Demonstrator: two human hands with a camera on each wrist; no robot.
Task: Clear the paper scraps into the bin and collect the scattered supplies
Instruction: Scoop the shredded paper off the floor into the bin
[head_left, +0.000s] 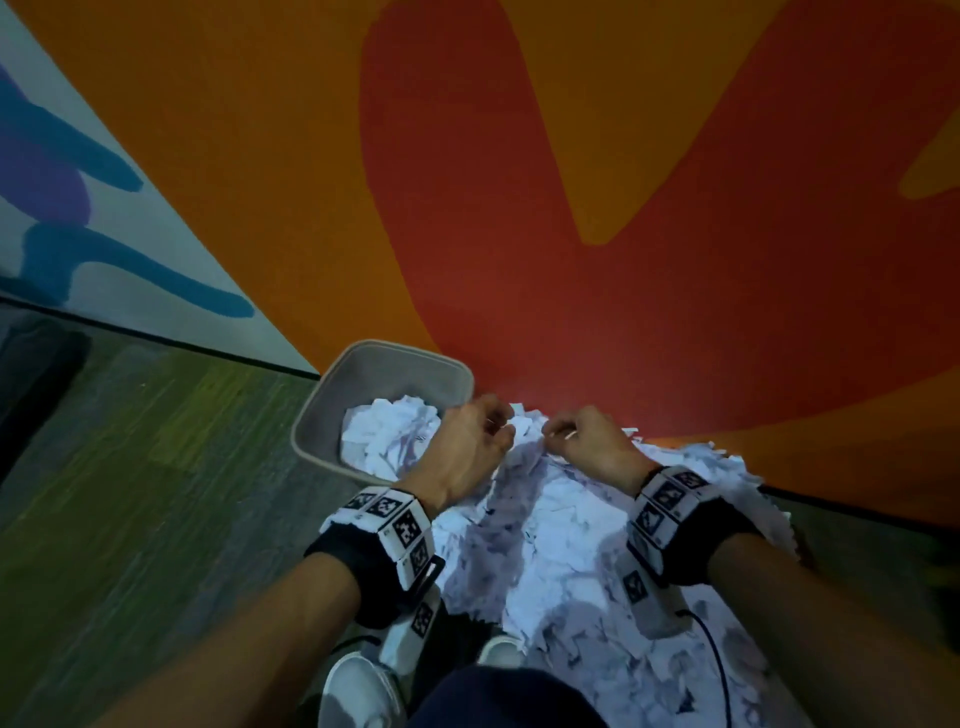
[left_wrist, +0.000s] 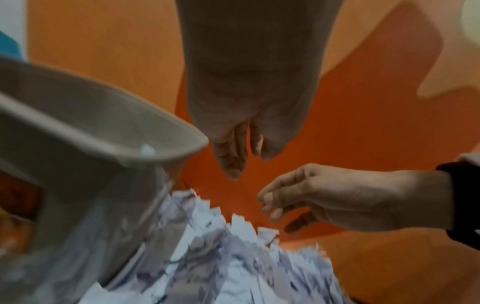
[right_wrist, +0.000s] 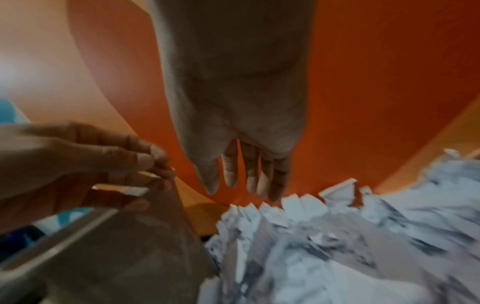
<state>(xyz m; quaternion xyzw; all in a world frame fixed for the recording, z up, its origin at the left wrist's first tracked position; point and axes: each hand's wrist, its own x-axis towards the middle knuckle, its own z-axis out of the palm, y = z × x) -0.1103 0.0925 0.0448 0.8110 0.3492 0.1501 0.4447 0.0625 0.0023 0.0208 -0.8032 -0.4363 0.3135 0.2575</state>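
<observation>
A large heap of white paper scraps (head_left: 566, 545) lies on the floor against the orange and red wall. A grey square bin (head_left: 332, 405) stands at the heap's left end, partly filled with scraps (head_left: 389, 436). My left hand (head_left: 501, 426) hovers at the bin's right corner, its fingers loosely bent and holding nothing I can see. Just to its right, my right hand (head_left: 558, 434) hangs over the heap's far edge, also with nothing in it. In the wrist views the left fingers (left_wrist: 231, 156) and the right fingers (right_wrist: 249, 176) point down above the scraps (left_wrist: 233, 257).
The painted wall (head_left: 623, 208) rises right behind the bin and the heap. Wood-look floor (head_left: 130, 493) stretches to the left. My white shoes (head_left: 358, 686) stand near the heap's front edge. A black cable (head_left: 719, 660) runs from the right wristband.
</observation>
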